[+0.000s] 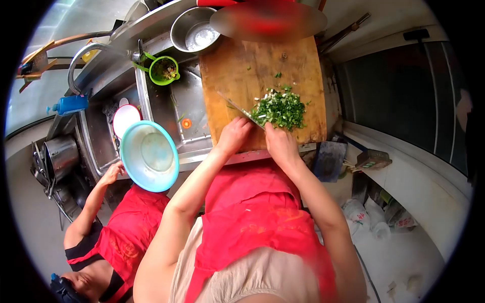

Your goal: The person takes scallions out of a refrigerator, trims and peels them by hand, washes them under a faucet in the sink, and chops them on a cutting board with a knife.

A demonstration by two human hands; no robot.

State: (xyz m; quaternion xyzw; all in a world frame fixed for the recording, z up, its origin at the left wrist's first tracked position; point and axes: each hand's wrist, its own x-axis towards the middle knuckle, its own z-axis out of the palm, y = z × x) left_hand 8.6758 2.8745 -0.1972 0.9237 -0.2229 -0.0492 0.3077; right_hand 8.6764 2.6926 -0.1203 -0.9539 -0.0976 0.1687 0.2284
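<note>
A knife [235, 107] with a long thin-looking blade stands over the wooden cutting board [227, 65], its far end pointing up and to the left. My right hand [281, 145] is closed around its near end at the board's front edge. Bent fingers of my left hand [235, 135] rest against the near left side of the blade; whatever they may pinch is hidden. Just right of the knife lies a heap of chopped green onions [283, 108], mostly green with white bits. A few scraps sit farther back on the board.
To the left, a co-worker's hand [113, 172] is at a light-blue basin [150, 155] over the sink [189, 101]. A green strainer [163, 70] hangs by the faucet [76, 65]. A metal pot [194, 30] and a blurred red object [268, 20] stand behind.
</note>
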